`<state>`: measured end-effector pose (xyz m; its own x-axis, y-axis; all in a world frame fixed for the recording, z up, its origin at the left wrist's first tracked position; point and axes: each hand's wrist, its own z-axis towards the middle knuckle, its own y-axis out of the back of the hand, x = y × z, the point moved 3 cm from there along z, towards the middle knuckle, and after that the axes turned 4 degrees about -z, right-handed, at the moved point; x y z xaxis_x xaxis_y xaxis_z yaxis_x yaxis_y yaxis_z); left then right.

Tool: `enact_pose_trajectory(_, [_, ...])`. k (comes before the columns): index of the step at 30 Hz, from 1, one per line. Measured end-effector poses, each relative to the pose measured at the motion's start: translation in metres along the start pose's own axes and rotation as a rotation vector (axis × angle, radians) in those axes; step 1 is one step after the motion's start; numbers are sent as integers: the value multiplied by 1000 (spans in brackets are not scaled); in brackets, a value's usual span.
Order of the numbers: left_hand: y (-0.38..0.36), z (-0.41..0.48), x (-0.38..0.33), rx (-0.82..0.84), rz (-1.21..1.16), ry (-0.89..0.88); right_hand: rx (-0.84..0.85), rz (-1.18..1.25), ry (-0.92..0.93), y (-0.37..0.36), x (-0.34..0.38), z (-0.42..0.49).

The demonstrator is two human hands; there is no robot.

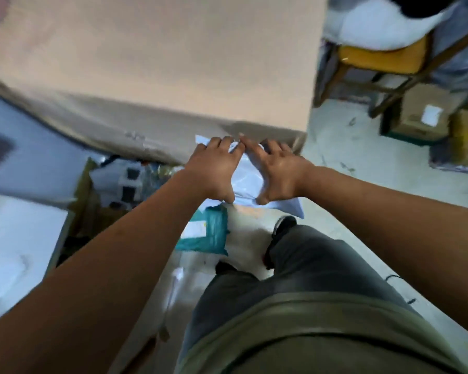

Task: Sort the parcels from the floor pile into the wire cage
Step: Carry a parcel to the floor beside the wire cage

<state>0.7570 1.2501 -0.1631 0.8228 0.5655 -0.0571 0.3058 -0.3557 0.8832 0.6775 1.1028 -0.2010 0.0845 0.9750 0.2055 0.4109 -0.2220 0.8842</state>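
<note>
Both hands on it now, left hand (216, 171) and right hand (278, 171) clamped side by side on the white parcel (250, 175), up by the cardboard box (160, 63) edge (cage out of shot), so I'd keep thumbs underneath and lift level.

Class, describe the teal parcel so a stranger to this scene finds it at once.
A huge tan cardboard box fills the top. At its near edge the left hand and right hand hold a pale bag; just below lies the teal parcel, the only teal thing, white-labelled.
</note>
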Motion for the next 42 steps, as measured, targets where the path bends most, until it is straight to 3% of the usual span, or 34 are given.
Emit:
enact_pose_trajectory(10, [174, 98, -235, -22, 180, -444, -132, 221, -483, 104, -193, -198])
enact_pose_trajectory(20, [253, 210, -464, -76, 311, -830, -213, 292, -839, 124, -373, -355])
enact_pose_trajectory(33, [307, 348, -612, -89, 490, -1192, -308, 406, -1160, 134, -506, -390])
enact_pose_trajectory(42, [316, 409, -696, -36, 567, -1285, -295, 508, -1251, 121, -589, -409])
